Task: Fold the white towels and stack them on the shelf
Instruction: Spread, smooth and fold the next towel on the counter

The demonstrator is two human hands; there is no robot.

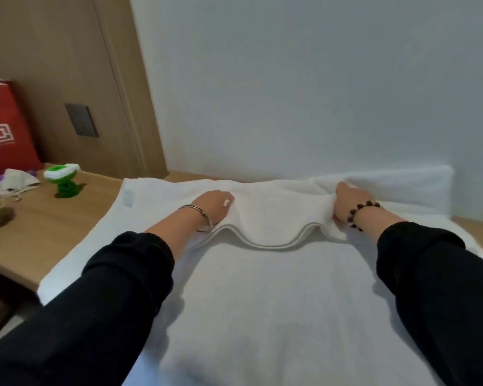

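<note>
Beside towel (262, 288): green toy (63, 178), red bag (6, 129)

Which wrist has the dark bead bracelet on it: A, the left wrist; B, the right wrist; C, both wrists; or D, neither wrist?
B: the dark bead bracelet circles the wrist of the right hand, which grips the white towel, while the left hand wears only a thin metal bangle.

Likely a hotel room or bedroom: a light wooden worktop (53, 232) beside a wood-panelled wall (53, 51) with a dark grey switch plate (81, 120), white terry towels (262, 302), and a red paper shopping bag (6, 129).
</note>
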